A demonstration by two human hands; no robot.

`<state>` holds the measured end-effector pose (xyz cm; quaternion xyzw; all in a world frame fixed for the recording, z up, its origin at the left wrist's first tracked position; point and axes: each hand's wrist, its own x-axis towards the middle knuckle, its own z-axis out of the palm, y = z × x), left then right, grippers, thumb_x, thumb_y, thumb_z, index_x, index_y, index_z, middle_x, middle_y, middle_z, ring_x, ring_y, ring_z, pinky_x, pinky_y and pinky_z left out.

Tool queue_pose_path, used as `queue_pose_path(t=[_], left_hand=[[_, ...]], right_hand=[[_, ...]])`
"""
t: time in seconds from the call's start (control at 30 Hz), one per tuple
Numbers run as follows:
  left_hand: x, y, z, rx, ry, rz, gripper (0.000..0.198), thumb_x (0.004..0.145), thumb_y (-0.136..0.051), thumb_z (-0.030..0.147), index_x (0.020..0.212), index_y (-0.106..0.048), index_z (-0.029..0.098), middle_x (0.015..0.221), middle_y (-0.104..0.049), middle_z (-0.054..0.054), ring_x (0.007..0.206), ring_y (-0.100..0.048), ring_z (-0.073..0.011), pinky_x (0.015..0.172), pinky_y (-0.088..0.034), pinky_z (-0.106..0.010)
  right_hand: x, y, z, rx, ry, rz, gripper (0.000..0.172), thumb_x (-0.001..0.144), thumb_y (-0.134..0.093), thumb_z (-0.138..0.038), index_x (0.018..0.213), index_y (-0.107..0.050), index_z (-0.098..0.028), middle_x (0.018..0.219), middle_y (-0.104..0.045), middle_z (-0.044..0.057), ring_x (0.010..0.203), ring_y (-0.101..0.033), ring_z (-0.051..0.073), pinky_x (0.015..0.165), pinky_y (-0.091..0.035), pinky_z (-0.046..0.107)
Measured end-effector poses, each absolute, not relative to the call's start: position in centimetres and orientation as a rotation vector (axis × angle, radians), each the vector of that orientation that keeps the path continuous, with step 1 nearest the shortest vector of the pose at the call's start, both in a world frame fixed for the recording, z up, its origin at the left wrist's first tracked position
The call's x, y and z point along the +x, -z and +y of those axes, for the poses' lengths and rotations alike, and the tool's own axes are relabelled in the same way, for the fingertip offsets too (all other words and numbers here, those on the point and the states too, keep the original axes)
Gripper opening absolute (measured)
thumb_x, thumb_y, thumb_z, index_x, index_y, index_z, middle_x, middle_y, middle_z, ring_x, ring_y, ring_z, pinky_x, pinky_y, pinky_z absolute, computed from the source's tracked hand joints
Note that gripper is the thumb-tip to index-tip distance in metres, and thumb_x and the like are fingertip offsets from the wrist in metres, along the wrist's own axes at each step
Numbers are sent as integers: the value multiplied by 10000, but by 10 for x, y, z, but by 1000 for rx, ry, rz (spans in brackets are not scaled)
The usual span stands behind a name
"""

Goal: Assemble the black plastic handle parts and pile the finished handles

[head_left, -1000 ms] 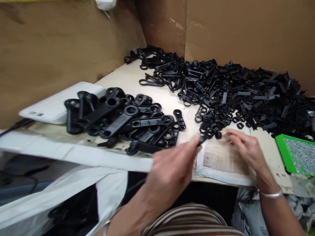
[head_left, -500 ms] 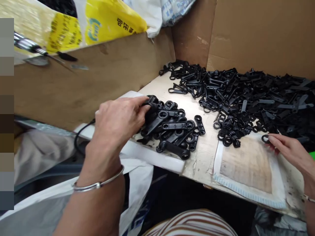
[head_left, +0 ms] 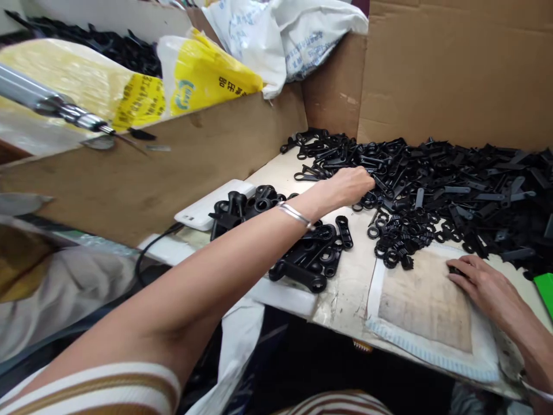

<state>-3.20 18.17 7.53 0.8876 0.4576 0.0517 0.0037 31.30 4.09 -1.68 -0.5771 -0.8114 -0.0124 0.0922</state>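
My left hand (head_left: pixel 355 183) reaches across the board to the near-left edge of a big pile of black lever-shaped plastic parts (head_left: pixel 432 176). Its fingertips are hidden behind the back of the hand, so what they touch does not show. Under my left forearm lies a smaller heap of black arms with ring ends (head_left: pixel 302 275). Low over the stained cloth pad (head_left: pixel 425 305), my right hand (head_left: pixel 484 282) pinches a small black ring (head_left: pixel 454 270). Loose black toothed rings (head_left: pixel 400 239) lie just beyond the pad.
Cardboard walls (head_left: pixel 453 75) stand behind and to the left. A power screwdriver (head_left: pixel 64 109) hangs at upper left, before yellow and white plastic bags (head_left: pixel 216 80). A white box with a cable (head_left: pixel 216 204) sits beside the smaller heap. Something green (head_left: pixel 545 291) shows at the right edge.
My left hand has left the smaller heap and moved right and away to the big pile. My right hand has shifted left over the pad with the ring. The view has tilted up slightly.
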Motion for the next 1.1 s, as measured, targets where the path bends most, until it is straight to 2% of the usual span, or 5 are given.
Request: queue_pose_path(t=[0.3, 0.53, 0.63, 0.8, 1.1], left_hand=[[-10, -72, 199, 2943, 16, 1431, 312, 864, -421, 17, 998, -688, 106, 984, -717, -165, 894, -686, -250, 711, -468, -309], [-5, -95, 149, 2996, -373, 1352, 301, 852, -385, 6, 972, -644, 102, 838, -683, -92, 705, -633, -166, 610, -442, -259], [17, -80, 105, 2975, -496, 986, 425, 874, -262, -44, 1018, -638, 93, 824, -682, -82, 636, -612, -128, 554, -464, -224], [44, -40, 45, 2704, -796, 525, 368, 991, -314, 145, 1011, -681, 150, 1133, -715, -127, 1033, -686, -198, 883, -560, -296], [47, 0, 7, 1322, -1078, 696, 359, 921, -554, 248, 1273, -603, 196, 1494, -477, -108, 1373, -460, -238, 1135, -397, -395]], right_hand=[[308, 11, 24, -1705, -177, -2076, 308, 894, -572, -396, 1122, -701, -232, 1113, -709, 96, 921, -688, 257, 822, -563, 411], [279, -5, 10, -1535, -939, -1372, 440, 783, -728, -454, 1109, -703, -158, 784, -721, 44, 576, -635, 148, 627, -588, 338], [258, -7, 6, -1329, -1145, -1179, 385, 821, -697, -474, 1074, -704, -183, 984, -737, 94, 746, -691, 183, 659, -601, 339], [239, -4, 2, -1047, -1346, -1024, 374, 907, -558, -530, 1091, -650, -217, 1273, -656, 128, 1114, -645, 262, 865, -581, 465], [219, -1, -4, -1113, -1137, -1030, 362, 774, -751, -472, 1035, -718, -222, 1127, -729, 99, 982, -697, 227, 899, -572, 414]])
